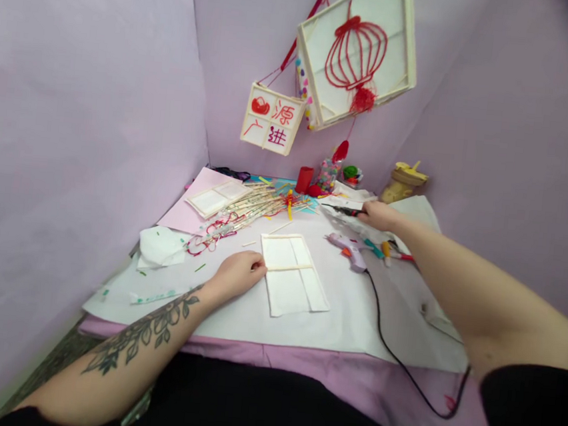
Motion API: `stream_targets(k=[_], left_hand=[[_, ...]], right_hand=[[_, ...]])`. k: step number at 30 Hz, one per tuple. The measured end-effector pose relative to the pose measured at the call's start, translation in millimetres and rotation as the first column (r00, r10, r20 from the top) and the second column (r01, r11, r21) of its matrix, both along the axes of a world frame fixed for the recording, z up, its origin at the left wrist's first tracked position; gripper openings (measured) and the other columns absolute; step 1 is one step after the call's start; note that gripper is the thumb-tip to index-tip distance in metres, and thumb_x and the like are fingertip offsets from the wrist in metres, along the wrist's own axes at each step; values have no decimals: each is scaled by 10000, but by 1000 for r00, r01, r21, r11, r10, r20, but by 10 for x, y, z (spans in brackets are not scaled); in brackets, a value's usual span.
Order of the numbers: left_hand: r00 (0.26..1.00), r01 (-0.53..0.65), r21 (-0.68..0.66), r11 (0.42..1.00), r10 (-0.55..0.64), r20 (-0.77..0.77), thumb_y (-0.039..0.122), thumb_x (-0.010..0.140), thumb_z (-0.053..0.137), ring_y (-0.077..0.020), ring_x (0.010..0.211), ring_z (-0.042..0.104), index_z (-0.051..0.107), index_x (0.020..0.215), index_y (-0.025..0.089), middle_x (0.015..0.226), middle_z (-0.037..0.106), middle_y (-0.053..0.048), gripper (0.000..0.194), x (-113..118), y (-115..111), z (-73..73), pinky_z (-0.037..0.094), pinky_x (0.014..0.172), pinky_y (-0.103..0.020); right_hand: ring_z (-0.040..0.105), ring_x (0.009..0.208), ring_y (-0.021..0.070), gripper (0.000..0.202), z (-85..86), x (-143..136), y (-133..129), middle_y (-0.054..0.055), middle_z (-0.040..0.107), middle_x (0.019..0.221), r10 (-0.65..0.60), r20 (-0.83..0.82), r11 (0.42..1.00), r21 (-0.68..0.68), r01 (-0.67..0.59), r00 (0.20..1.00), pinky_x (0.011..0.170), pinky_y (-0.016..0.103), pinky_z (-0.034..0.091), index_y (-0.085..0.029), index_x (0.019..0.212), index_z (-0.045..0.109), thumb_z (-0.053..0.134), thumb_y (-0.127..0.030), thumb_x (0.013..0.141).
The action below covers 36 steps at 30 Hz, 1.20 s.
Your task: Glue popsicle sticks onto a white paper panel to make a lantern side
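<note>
My left hand (242, 270) is closed, thumb and fingertips pinched at the left edge of a small white rectangular frame (289, 268). The frame lies flat on the table and has thin strips crossing it. Farther back on the right, my right hand (380, 217) is wrapped round a slim black tool with red on its handle (348, 210). Its thin dark tip points left; its exact kind is too small to tell. Between the frame and my right arm rests a lilac glue gun (353, 248), its nozzle towards the left.
The glue gun's black cord (383, 336) runs over the table's front edge. Behind the left hand lie shiny sticks (252, 206), another frame (218, 196) and crumpled white paper (161, 248). A yellow-lidded cup (403, 184) stands back right. A lantern panel (358, 53) hangs above.
</note>
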<state>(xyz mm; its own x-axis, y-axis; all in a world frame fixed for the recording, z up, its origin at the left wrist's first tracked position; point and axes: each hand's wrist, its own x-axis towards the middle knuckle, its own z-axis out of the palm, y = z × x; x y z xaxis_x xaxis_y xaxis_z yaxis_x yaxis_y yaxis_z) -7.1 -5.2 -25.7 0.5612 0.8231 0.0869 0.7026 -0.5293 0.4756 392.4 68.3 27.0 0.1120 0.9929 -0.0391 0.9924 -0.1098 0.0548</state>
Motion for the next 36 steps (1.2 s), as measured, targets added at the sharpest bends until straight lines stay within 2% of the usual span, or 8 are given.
stream_targets(k=[3,4,6,8,12,16,22,36], left_hand=[[1000,-1,0,1000,1,-15,281,831,490,-159,716,562,645,782,184,800,661,-32,189,0,8,-11,348,604,-249],[1000,0,4,1000,0,-20,280,833,490,-159,720,562,642,783,185,807,660,-32,186,1,10,-16,350,609,-249],[1000,10,18,1000,-9,-29,276,836,485,-161,724,560,632,780,188,814,656,-33,181,3,13,-25,350,615,-250],[999,19,29,999,-18,-35,271,837,477,-161,724,560,626,781,189,815,653,-33,179,4,11,-28,346,615,-252],[999,12,28,1000,-11,-45,264,832,471,-163,724,560,619,776,190,815,649,-33,175,6,6,-29,346,613,-255],[1000,10,28,1000,-9,-27,245,827,475,-166,743,569,625,777,189,829,652,-35,167,4,4,-46,360,619,-254],[1000,28,23,999,-28,0,252,831,474,-175,762,576,647,803,190,840,658,-44,186,-12,5,-62,387,647,-255],[999,44,14,999,-44,24,266,828,471,-191,785,592,654,784,192,845,676,-58,202,-33,32,-109,399,665,-261]], right_hand=[[612,807,181,337,338,-101,-220,178,654,923,-15,-135,998,51,22,991,734,269,405,-52,1023,611,384,-291,955],[619,774,169,370,438,-163,-342,166,657,896,-67,-362,991,85,104,930,716,260,411,-67,1058,590,331,-318,978],[615,709,168,412,588,-343,-652,132,657,867,-125,-730,954,98,284,672,656,264,438,-129,1055,572,283,-413,983],[586,642,148,403,649,-582,-1011,100,648,811,-137,-883,951,9,308,449,594,249,436,-160,945,588,358,-491,949],[486,464,93,210,542,-1115,-1652,45,576,575,-398,-884,916,-369,159,246,453,208,384,-129,685,582,596,-280,829],[590,601,116,219,365,-1580,-1976,85,659,807,-575,-813,815,-579,-13,91,574,235,503,-127,675,579,692,-301,745],[555,605,106,199,329,-2007,-2078,25,598,696,-682,-716,722,-692,-18,151,507,184,443,-145,768,590,716,-284,703],[556,613,122,130,468,-2305,-2050,31,592,701,-709,-629,687,-717,113,321,472,189,400,-159,799,599,656,-199,689]])
